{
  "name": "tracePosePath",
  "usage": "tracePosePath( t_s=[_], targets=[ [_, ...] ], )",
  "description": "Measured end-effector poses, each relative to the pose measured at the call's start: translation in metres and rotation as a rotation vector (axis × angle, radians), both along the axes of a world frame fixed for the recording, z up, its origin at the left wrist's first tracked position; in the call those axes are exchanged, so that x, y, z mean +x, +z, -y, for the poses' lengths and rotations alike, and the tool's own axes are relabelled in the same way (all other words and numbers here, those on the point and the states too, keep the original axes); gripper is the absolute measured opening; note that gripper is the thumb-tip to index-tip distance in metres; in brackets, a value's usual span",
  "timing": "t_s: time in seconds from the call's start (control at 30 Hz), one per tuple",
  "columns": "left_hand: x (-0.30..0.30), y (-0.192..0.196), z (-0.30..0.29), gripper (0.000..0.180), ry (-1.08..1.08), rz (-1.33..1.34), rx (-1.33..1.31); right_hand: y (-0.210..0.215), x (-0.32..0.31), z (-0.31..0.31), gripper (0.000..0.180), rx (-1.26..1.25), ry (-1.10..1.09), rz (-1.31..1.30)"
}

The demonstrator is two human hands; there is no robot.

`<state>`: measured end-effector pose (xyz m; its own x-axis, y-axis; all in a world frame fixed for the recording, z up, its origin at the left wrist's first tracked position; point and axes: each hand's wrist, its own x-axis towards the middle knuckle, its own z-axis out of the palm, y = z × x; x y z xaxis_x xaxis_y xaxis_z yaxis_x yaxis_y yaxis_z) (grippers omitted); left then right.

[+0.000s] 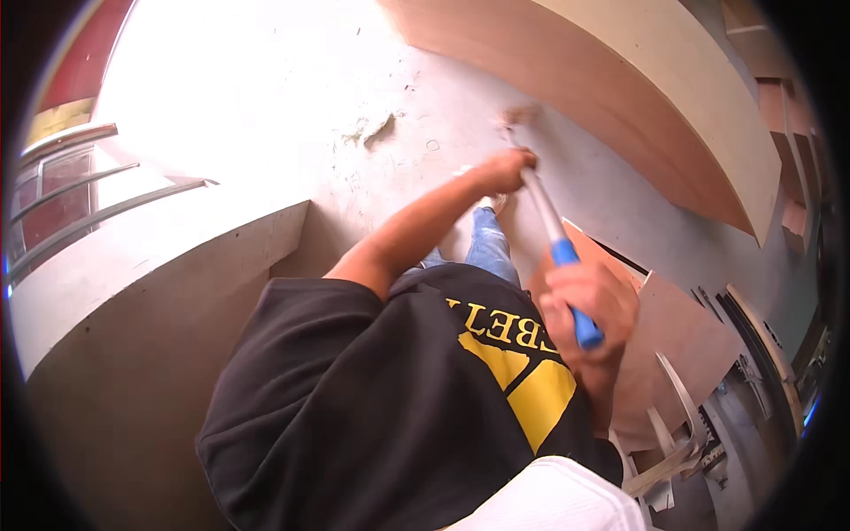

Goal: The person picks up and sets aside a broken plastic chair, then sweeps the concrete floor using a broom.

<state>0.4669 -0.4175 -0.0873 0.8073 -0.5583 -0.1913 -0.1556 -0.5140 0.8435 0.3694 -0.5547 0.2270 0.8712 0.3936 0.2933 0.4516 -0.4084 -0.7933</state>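
I hold a broom (543,205) by its pale pole and blue grip, with both hands closed round it. My left hand (507,170) grips the pole low down, near the head. Higher up, at the blue end, my right hand (591,299) is wrapped round the grip and slightly smeared by motion. The broom's brownish head (518,118) is blurred, so its bristles cannot be made out. It is over the pale floor, close to my feet. Left of it lies a small heap of debris (376,131), with dark specks scattered around.
A large board-sided piece (611,106) with a brown face stretches along the upper right. At the left stand a low wall (159,292) and metal rails (106,208). Wooden sheets (677,345), offcuts and tools crowd the lower right.
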Motion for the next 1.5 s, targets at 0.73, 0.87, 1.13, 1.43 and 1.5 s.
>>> tracePosePath(
  t_s=[0.73,0.87,1.13,1.43,1.5],
  targets=[
    [-0.024,0.178,-0.055,0.017,0.487,0.23,0.203,0.071,0.178,0.083,0.041,0.945,0.589,-0.111],
    [-0.018,0.117,-0.027,0.013,0.56,0.083,0.168,0.038,0.236,0.015,0.033,0.9,0.385,-0.37],
    [0.156,0.034,-0.043,0.019,1.154,0.141,0.219,-0.005,0.308,-0.011,0.027,0.334,0.604,-0.074],
    [0.232,0.141,-0.013,0.028,1.25,0.307,0.164,0.06,0.484,0.018,0.036,0.8,1.099,-0.159],
    [0.117,0.128,-0.013,0.03,1.127,0.16,0.18,0.027,0.416,0.006,0.042,1.004,1.13,-0.455]
  ],
)
